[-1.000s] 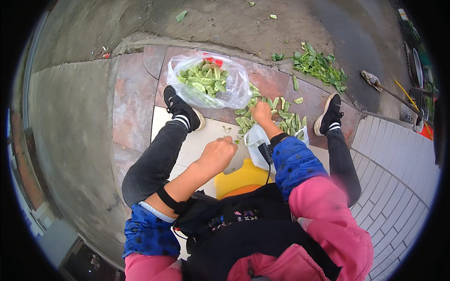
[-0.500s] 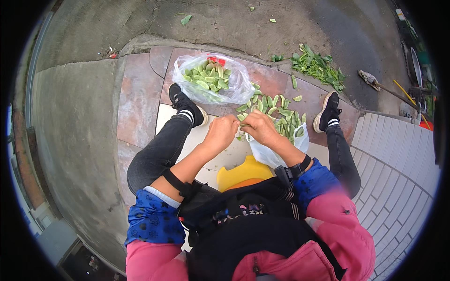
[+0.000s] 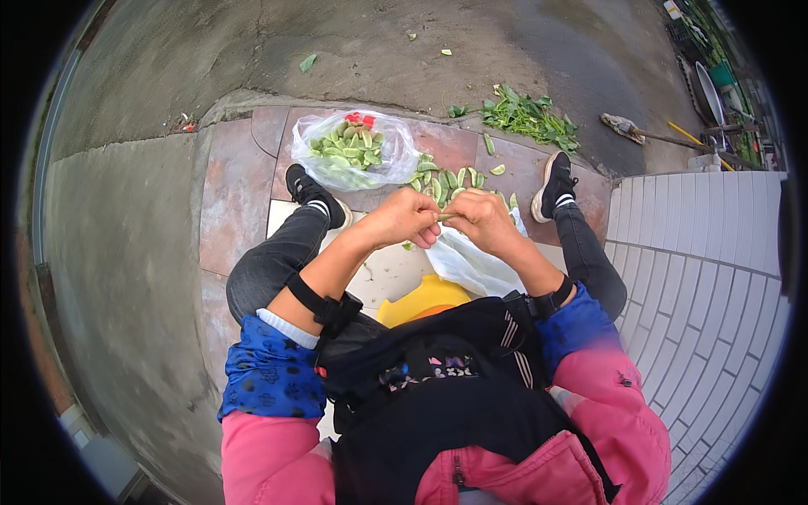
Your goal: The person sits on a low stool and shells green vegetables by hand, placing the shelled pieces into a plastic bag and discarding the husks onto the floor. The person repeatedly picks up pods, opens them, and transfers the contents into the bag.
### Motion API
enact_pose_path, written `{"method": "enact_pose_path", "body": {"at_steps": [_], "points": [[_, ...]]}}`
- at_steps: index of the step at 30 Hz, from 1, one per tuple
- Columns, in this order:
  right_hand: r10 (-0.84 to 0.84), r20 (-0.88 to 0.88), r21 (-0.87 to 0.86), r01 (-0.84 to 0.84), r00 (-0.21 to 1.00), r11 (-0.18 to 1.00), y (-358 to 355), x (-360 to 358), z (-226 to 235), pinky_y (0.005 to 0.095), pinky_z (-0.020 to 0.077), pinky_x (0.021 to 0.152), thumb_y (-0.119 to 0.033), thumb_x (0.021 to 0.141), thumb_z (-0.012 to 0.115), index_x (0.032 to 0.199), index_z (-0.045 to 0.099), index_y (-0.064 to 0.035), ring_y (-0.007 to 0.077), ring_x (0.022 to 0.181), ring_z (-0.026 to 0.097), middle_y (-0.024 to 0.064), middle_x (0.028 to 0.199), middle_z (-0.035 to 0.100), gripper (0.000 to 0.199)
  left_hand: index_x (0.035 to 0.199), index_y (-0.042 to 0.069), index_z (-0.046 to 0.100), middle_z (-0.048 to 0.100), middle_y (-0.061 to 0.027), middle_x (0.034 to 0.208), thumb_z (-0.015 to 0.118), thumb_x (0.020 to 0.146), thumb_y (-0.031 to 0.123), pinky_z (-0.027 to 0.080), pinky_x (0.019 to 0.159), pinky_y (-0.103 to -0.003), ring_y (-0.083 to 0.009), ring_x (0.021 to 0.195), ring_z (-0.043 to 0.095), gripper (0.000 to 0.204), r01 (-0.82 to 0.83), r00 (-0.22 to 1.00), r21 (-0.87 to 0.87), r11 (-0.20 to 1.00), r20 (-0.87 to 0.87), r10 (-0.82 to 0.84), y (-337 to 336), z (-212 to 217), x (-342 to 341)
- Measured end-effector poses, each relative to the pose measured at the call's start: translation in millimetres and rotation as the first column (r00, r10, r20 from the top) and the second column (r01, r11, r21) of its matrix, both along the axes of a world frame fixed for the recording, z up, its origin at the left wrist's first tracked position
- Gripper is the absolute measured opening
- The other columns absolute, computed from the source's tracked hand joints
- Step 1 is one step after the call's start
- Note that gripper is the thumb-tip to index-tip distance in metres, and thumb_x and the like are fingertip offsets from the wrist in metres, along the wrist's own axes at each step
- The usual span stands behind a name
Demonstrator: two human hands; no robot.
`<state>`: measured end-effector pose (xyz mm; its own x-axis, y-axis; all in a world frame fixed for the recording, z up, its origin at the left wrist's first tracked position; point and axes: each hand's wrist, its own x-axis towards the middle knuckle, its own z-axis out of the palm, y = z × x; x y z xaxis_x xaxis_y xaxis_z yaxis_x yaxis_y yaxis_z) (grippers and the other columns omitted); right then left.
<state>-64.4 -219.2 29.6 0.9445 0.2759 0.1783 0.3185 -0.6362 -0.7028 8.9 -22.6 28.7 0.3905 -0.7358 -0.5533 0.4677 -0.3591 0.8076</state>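
Observation:
My left hand [image 3: 406, 219] and my right hand [image 3: 481, 217] meet in front of me, both pinching one green pod [image 3: 446, 216] between their fingertips. Just beyond the hands a heap of green pods [image 3: 446, 181] lies on the tiled ground. A clear plastic bag [image 3: 353, 151] filled with more green pods sits to the far left of the heap, beside my left shoe [image 3: 313, 194]. A white plastic bag [image 3: 475, 261] lies under my right forearm. A yellow bowl [image 3: 425, 299] rests between my knees, partly hidden by my black bag.
My right shoe [image 3: 555, 181] is planted at the far right of the heap. A pile of green leafy stalks [image 3: 526, 118] lies on the concrete beyond. A broom [image 3: 665, 135] lies at the far right. White tiled surface [image 3: 699, 278] rises on my right.
My right hand came back from the pod heap and my left hand rose to meet it. Both now grip one pod together. The camera view shifted slightly.

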Motion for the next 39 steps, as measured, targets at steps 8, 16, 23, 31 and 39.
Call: {"method": "enact_pose_path", "body": {"at_steps": [8,16,23,31,39], "points": [[-0.147,-0.275,0.498,0.271,0.95,0.824,4,-15,2,0.0288,0.0439,0.051,-0.01,0.082,0.072,0.081,0.063,-0.0033,0.0134,0.06,0.056,0.0033,0.073,0.063,0.012,0.086,-0.006,0.065,0.066,-0.0094,0.071,0.057,0.083,0.005,0.058,0.056,-0.028,-0.0146,0.059,0.065,0.013,-0.21,0.978,-0.033,0.977,0.014,0.21,-15,9,-4],[-0.081,-0.46,0.84,0.464,0.884,0.281,-25,-4,15,0.0199,0.0455,0.05,-0.012,0.092,0.062,0.098,0.054,-0.0058,0.0077,0.062,0.055,0.0079,0.094,0.062,0.012,0.108,-0.002,0.065,0.067,-0.0092,0.097,0.067,0.083,0.015,0.054,0.076,-0.03,-0.0141,0.085,0.065,0.031,0.217,0.331,0.584,0.783,0.71,-0.621,-1,-8,-9],[-0.021,-0.411,0.723,0.34,0.911,0.602,-18,-5,9,0.0214,0.0495,0.057,-0.011,0.092,0.063,0.101,0.054,-0.0016,0.0086,0.067,0.058,0.0073,0.094,0.062,0.016,0.102,-0.001,0.061,0.062,-0.0033,0.081,0.049,0.098,0.019,0.053,0.067,-0.025,-0.0098,0.07,0.062,0.024,0.087,0.996,-0.18,0.98,0.033,-0.083,-12,22,0],[-0.102,-0.384,0.804,0.387,0.918,0.451,7,7,3,0.0256,0.054,0.065,-0.006,0.092,0.06,0.1,0.051,0.0006,0.0123,0.072,0.061,0.0074,0.092,0.061,0.014,0.088,-0.001,0.062,0.056,-0.0009,0.068,0.049,0.093,0.013,0.051,0.051,-0.024,-0.0081,0.053,0.054,0.02,-0.201,0.978,-0.132,0.971,-0.079,0.192,-14,13,-1],[-0.088,-0.332,0.753,0.32,0.939,0.574,27,25,-12,0.029,0.0548,0.074,-0.005,0.09,0.063,0.098,0.053,-0.0001,0.0127,0.082,0.062,0.0072,0.092,0.062,0.014,0.083,0.0,0.06,0.051,0.0015,0.064,0.051,0.092,0.012,0.054,0.05,-0.026,-0.0056,0.049,0.047,0.017,-0.577,0.798,-0.064,0.814,-0.259,0.545,5,5,13]]}}
